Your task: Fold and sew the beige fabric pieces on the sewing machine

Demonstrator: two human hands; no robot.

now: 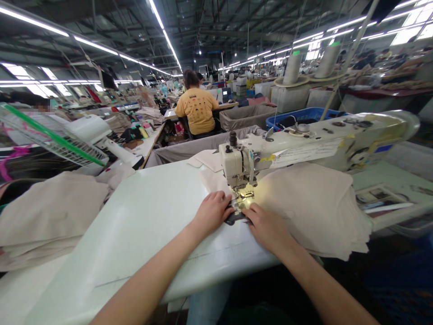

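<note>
A cream-coloured sewing machine (233,162) stands over the pale table (142,225), its lamp lighting the needle area. Just left of the presser foot is my left hand (212,210), fingers bent and close together; what lies under the fingertips is too small to make out. My right hand (267,225) is on the other side, its curled fingers near the dark edge of the machine plate, and whatever they pinch is hidden. Beige fabric (214,178) lies behind my left hand. A thick stack of beige pieces (318,203) spreads to the right, under the machine arm.
More beige fabric (50,212) is piled at the left, below a white fan (91,131) with a green-rimmed guard. Behind the table are grey cloth bins (246,117) and a blue basket (311,113). A person in a yellow shirt (198,110) sits farther ahead.
</note>
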